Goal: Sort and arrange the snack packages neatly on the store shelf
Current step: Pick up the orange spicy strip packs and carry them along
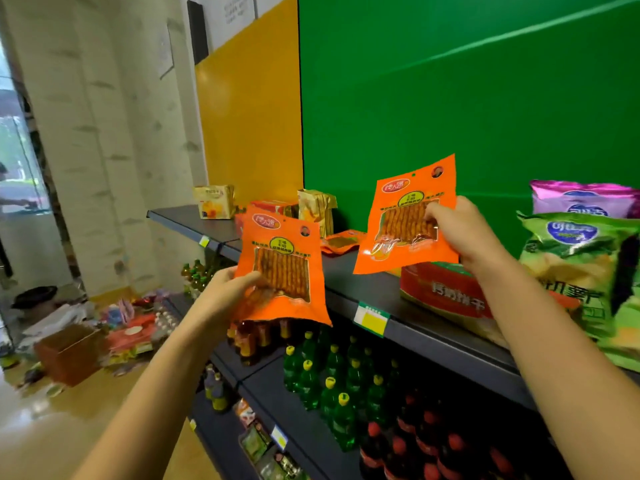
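Note:
My left hand grips an orange snack packet by its lower left edge, holding it upright in front of the dark shelf. My right hand pinches a second identical orange packet at its right side, raised above the shelf. A third orange packet lies flat on the shelf between them. Behind stand gold snack bags and a yellow box.
A red package and green and purple chip bags fill the shelf's right end. Green bottles and red-capped bottles stand on lower shelves. Boxes and goods litter the floor at left.

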Action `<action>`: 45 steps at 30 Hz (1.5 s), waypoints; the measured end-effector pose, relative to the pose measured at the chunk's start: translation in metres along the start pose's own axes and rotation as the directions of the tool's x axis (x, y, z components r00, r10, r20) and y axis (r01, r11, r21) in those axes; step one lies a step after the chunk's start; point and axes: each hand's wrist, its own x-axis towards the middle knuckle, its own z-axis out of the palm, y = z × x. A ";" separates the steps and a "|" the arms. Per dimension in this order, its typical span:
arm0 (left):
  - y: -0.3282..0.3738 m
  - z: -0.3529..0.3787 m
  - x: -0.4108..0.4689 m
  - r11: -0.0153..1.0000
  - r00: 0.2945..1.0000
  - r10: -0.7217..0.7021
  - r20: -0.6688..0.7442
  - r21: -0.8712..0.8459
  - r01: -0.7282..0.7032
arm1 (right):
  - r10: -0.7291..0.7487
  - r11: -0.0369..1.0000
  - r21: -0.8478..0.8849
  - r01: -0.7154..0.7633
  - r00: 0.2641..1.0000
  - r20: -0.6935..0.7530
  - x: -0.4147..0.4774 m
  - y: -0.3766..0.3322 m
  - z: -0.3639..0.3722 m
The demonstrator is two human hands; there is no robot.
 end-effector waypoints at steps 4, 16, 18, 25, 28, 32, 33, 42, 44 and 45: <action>-0.011 -0.017 0.070 0.999 0.990 0.039 0.134 0.019 -0.042 | 0.005 0.999 -0.044 -0.009 0.996 -0.088 0.026 0.003 0.033; -0.027 -0.002 0.233 0.992 0.947 0.125 0.295 -0.037 -0.119 | 0.040 0.993 -0.095 -0.065 0.968 -0.249 0.074 -0.005 0.114; -0.026 0.011 0.253 0.993 0.938 0.122 0.325 -0.039 -0.116 | 0.036 0.993 -0.102 -0.066 0.963 -0.268 0.086 -0.004 0.119; -0.030 0.057 0.322 0.981 0.922 0.128 0.364 0.090 -0.171 | 0.068 0.989 -0.111 -0.103 0.957 -0.282 0.128 0.005 0.138; -0.031 0.072 0.338 0.982 0.915 0.111 0.387 0.100 -0.161 | 0.077 0.988 -0.105 -0.111 0.957 -0.280 0.143 0.008 0.146; -0.036 0.087 0.362 0.960 0.922 0.079 0.379 0.219 -0.172 | 0.086 0.982 -0.135 -0.128 0.956 -0.281 0.154 0.015 0.159; -0.037 0.089 0.367 0.935 0.923 0.075 0.377 0.296 -0.197 | 0.092 0.980 -0.141 -0.138 0.953 -0.289 0.157 0.018 0.163; -0.037 0.083 0.372 0.579 0.858 0.172 0.484 0.655 -0.486 | 0.221 0.958 -0.100 -0.269 0.915 -0.337 0.178 0.054 0.205; -0.031 0.071 0.361 0.456 0.802 0.267 0.534 0.663 -0.594 | 0.258 0.955 -0.051 -0.292 0.904 -0.341 0.183 0.060 0.212; -0.029 0.063 0.355 0.397 0.775 0.306 0.553 0.666 -0.632 | 0.275 0.953 -0.026 -0.301 0.900 -0.337 0.186 0.062 0.216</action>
